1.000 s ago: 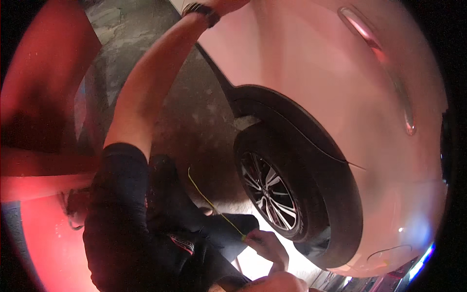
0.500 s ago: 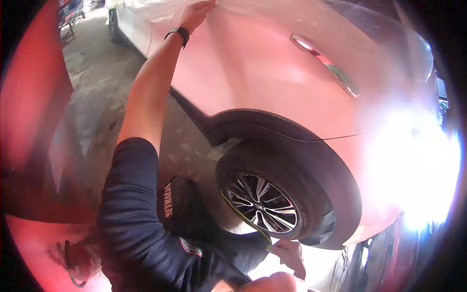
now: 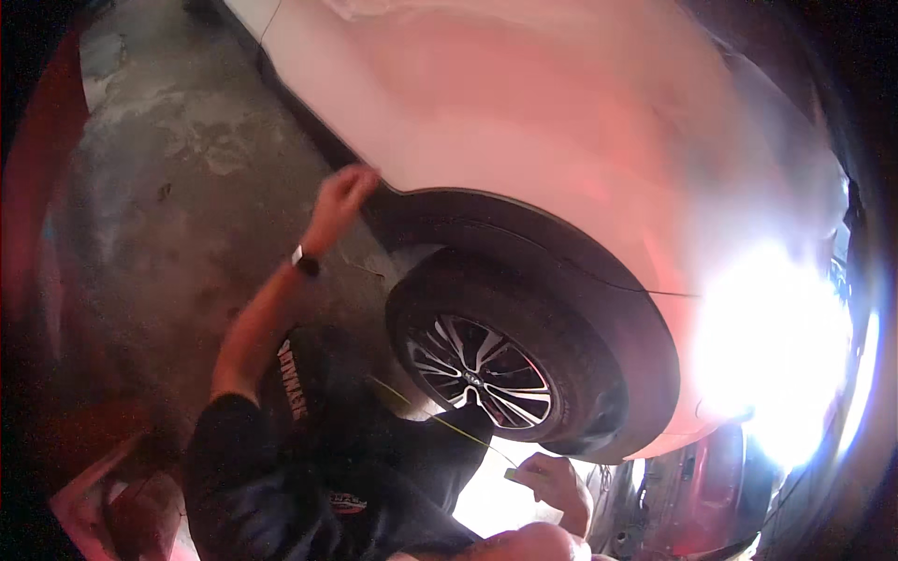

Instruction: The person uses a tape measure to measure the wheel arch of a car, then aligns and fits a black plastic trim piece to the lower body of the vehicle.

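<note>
My left hand (image 3: 348,194) is raised beside the lower edge of the white car panel (image 3: 440,112), just before the dark wheel arch (image 3: 561,245). Its fingers are bent together and slightly blurred; whatever they hold cannot be made out. Low on the right, my right hand (image 3: 547,481) pinches a small yellow-green piece with a thin yellow strand (image 3: 463,432) running from it up-left across my dark trousers. Behind that strand stands the car's wheel (image 3: 482,365), with a black tyre and a spoked rim.
Grey concrete floor (image 3: 187,140) runs along the car's side. Dark red panels (image 3: 47,206) stand at the far left and another red part (image 3: 687,505) at the bottom right. Strong glare covers the car's right end.
My left hand has come down from high on the car's side to the sill beside the arch. My right hand still holds the yellow strand low down. The view has shifted.
</note>
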`<state>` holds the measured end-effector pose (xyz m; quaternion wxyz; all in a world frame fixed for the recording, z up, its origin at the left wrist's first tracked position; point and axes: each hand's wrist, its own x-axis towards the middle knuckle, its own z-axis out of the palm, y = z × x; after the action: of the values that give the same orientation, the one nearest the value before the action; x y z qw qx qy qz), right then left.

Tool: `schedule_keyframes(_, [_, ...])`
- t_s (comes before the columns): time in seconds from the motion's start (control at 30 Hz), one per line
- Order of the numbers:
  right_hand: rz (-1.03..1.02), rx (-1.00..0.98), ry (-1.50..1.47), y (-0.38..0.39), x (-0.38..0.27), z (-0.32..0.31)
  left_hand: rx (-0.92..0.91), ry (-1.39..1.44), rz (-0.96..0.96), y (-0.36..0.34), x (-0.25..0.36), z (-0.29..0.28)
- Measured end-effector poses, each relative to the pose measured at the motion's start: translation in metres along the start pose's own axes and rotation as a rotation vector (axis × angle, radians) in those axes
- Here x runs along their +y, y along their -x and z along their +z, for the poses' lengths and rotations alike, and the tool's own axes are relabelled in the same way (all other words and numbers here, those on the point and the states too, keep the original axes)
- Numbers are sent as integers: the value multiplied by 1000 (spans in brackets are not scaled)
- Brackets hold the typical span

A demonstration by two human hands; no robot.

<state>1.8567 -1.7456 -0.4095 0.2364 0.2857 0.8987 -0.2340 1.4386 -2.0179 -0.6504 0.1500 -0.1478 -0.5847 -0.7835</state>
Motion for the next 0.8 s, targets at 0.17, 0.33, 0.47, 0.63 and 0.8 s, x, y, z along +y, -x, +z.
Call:
schedule_keyframes(0.17, [-234,-102,7,-25,-9,-2,-48,-72,4,111,-10,61])
schedule_keyframes(0.33, [-155,-148,66,-37,-6,2,-12,-303,455,25,72,118])
schedule_keyframes(0.47, [-33,-116,77,-32,-7,1,120,-450,554,-67,96,142])
schedule_keyframes(0.63, [-24,-60,22,-25,9,3,134,-511,510,-60,83,155])
schedule_keyframes(0.8, [-174,-29,41,-26,28,3,100,-459,497,-34,81,157])
